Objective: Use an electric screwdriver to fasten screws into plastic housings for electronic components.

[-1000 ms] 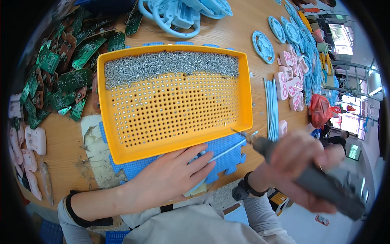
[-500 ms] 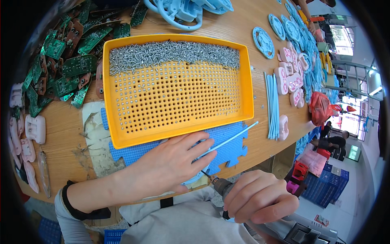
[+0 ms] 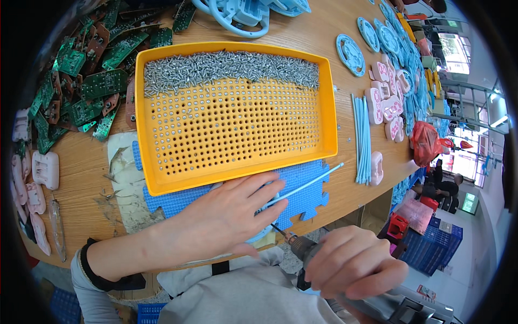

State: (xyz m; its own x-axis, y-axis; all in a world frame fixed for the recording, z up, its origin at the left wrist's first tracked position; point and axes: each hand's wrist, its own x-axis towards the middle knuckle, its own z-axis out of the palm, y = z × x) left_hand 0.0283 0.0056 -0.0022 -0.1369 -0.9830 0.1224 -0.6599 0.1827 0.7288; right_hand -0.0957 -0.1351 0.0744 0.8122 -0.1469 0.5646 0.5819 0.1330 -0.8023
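My right hand point(image 3: 356, 264) is wrapped round a grey electric screwdriver point(image 3: 302, 245), its thin dark bit pointing up and left toward my left hand. With fingers bent, my left hand point(image 3: 237, 210) grips a light blue plastic part point(image 3: 263, 234), mostly hidden under the palm. A thin light blue rod point(image 3: 310, 182) sticks out from beneath its fingers to the right. Both lie over a blue foam mat point(image 3: 302, 202). Just beyond the left hand stands a yellow tray point(image 3: 237, 181) with a perforated plate; silver screws point(image 3: 232, 70) are heaped along its far side and fill some holes.
Green and brown circuit boards point(image 3: 105, 83) pile up at the far left. Pale pink casings point(image 3: 46, 170) lie below them. On the right are a bundle of light blue rods point(image 3: 361, 140), pink-and-white pieces point(image 3: 380, 102), blue wheel-shaped parts point(image 3: 350, 54) and a red bag point(image 3: 426, 143).
My right hand and the screwdriver have shifted slightly right, drawing the bit a little away from the part. My left hand stays nearly in place.
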